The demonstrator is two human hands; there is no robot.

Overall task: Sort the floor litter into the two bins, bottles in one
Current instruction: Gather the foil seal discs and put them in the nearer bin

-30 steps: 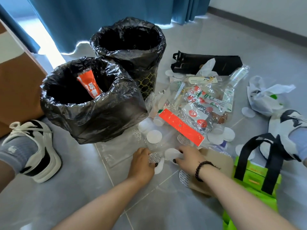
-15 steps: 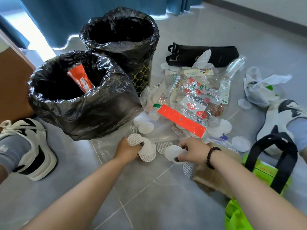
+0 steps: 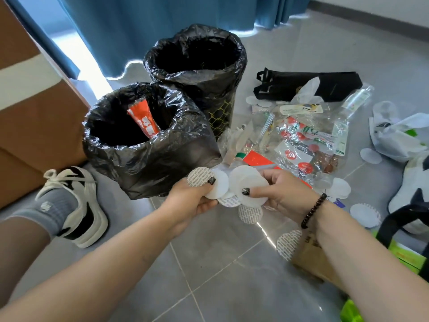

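Note:
Two bins lined with black bags stand on the grey floor. The near bin [image 3: 148, 159] holds an orange wrapper [image 3: 144, 119]; the far bin [image 3: 197, 73] looks dark inside. My left hand [image 3: 190, 198] pinches several round white discs [image 3: 209, 182] just in front of the near bin. My right hand [image 3: 281, 191] pinches more white discs [image 3: 248, 182] right beside them, so the two stacks touch. A clear plastic bottle [image 3: 355, 101] lies at the far right of the litter pile. More discs [image 3: 249, 213] lie on the floor under my hands.
Clear printed wrappers [image 3: 301, 145] and an orange strip [image 3: 257, 160] are heaped right of the bins. A black bag [image 3: 308, 86] lies behind, a white bag [image 3: 399, 138] at right, a green tote [image 3: 406, 256] and brown paper [image 3: 311, 259] at lower right. My shoes [image 3: 76, 201] flank the scene; a cardboard box [image 3: 30, 108] stands left.
Both hands have lifted off the floor with discs pinched in them and come together in front of the near bin. The camera has tilted upward.

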